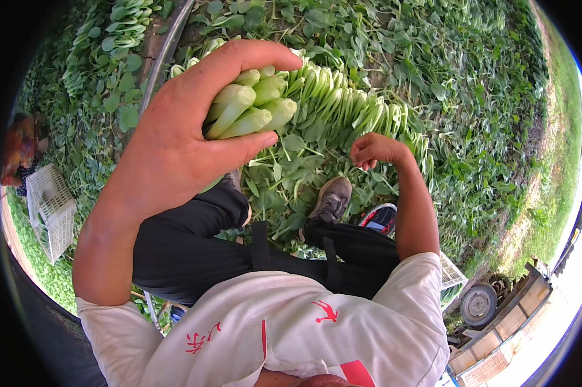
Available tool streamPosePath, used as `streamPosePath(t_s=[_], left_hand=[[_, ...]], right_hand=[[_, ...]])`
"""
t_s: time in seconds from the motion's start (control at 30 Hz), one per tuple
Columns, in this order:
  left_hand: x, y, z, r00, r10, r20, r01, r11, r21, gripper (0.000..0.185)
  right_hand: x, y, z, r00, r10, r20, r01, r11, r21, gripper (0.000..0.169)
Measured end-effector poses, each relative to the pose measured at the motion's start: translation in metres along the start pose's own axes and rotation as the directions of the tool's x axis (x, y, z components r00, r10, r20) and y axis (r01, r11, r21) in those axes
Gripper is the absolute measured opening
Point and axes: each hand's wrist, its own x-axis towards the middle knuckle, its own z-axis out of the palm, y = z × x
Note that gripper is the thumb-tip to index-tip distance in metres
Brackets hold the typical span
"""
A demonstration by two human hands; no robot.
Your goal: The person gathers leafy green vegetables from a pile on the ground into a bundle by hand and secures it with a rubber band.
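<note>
Close to the camera, my left hand (170, 130) grips a bunch of pale-green bok choy-like greens (252, 104), thumb below and a finger above. The trimmed stem ends point to the right; my hand hides the leaves. Lower and farther right, my right hand (375, 150) is held over the plants with its fingers curled in. Whether anything small is inside it cannot be made out. Just beyond it, a long row of cut greens (339, 96) lies on the ground, pale stems side by side.
Loose leaves (281, 193) surround my shoes (332, 198). A curved metal pole (163, 53) rises at upper left, beside more laid-out greens (126, 24). White plastic crates (51, 213) and a partly visible person (20, 150) are far left. A wheeled cart (499, 314) stands lower right.
</note>
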Motion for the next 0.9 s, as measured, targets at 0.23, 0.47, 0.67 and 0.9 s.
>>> streamPosePath(t_s=[0.23, 0.47, 0.67, 0.9], left_hand=[[0.007, 0.001, 0.002, 1.0, 0.013, 0.014, -0.013, 1.0, -0.011, 0.06], [0.007, -0.004, 0.004, 0.997, 0.07, 0.037, -0.072, 0.997, 0.032, 0.059], [0.006, -0.002, 0.004, 0.991, 0.124, 0.043, -0.126, 0.991, 0.052, 0.056], [0.002, 0.001, 0.003, 0.992, 0.112, 0.053, -0.115, 0.992, 0.053, 0.055]], right_hand=[[0.017, -0.014, 0.074, 0.951, -0.18, -0.25, -0.081, 0.637, -0.766, 0.018], [0.003, -0.003, 0.062, 0.977, 0.006, 0.213, 0.064, 0.945, -0.32, 0.025], [0.016, -0.018, 0.081, 0.994, -0.08, -0.079, 0.04, 0.912, -0.409, 0.029], [0.117, -0.025, 0.099, 0.527, -0.621, -0.58, -0.103, 0.631, -0.769, 0.017]])
